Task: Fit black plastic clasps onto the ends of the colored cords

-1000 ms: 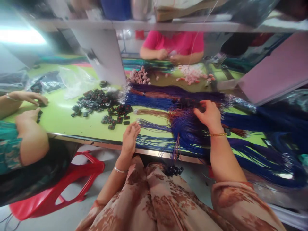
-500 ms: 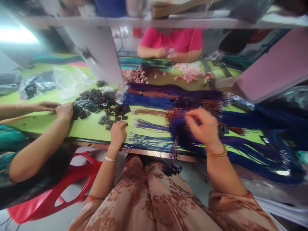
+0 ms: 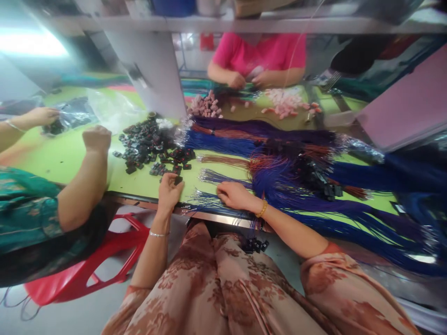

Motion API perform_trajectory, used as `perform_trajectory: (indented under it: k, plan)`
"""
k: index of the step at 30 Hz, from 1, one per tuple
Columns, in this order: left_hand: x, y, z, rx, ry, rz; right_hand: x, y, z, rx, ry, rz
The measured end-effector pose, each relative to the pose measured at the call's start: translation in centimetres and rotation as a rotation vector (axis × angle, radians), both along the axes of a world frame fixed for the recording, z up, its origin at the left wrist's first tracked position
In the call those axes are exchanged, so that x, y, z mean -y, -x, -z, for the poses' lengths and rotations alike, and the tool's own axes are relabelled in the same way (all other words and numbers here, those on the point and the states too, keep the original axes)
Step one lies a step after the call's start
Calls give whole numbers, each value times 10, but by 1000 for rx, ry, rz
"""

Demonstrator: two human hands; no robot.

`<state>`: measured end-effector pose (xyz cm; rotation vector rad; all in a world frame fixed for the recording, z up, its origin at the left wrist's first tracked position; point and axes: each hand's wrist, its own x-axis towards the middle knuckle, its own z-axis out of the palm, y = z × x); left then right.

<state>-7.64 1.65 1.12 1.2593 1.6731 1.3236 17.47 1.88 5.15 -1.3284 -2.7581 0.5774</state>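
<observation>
My left hand (image 3: 169, 191), at the table's front edge, is closed on a small black plastic connector (image 3: 178, 180) between thumb and fingers. Just beyond it lies a pile of similar black connectors (image 3: 148, 142). My right hand (image 3: 234, 194) has its fingers bent together over the terminal ends of the blue wires (image 3: 206, 197); its fingertips are partly hidden, but it appears to pinch wire there. Bundles of blue and purple wires (image 3: 275, 179) spread to the right, with brown wires (image 3: 226, 160) behind. Several black connectors (image 3: 256, 245) hang on wires below the table edge.
To my left a co-worker's hand (image 3: 97, 138) is over the green table (image 3: 80, 160), the other hand at a plastic bag (image 3: 75, 111). Opposite, a person in pink (image 3: 260, 56) works behind pink connector piles (image 3: 207, 104). A red stool (image 3: 115, 251) stands at lower left.
My right hand has moved left from the middle of the wire bundle to the wire ends. The black connector now shows in my left hand. The co-worker's hands have moved apart.
</observation>
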Motion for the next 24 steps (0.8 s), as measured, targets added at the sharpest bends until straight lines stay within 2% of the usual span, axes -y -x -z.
perform_trajectory:
  k: [3, 9, 16, 19, 24]
  plan:
    - [7, -3, -5, 346, 32, 43, 1, 3, -3, 6, 2, 5]
    - [20, -1, -15, 702, 87, 123, 2, 15, -3, 35, -3, -56]
    - [31, 4, -11, 660, 37, 173, 4, 8, -1, -100, -124, 34]
    - [35, 4, -10, 650, 28, 158, 4, 11, -2, -278, -25, 66]
    - [40, -1, -16, 732, 102, 166, 2, 28, -8, -565, 147, 65]
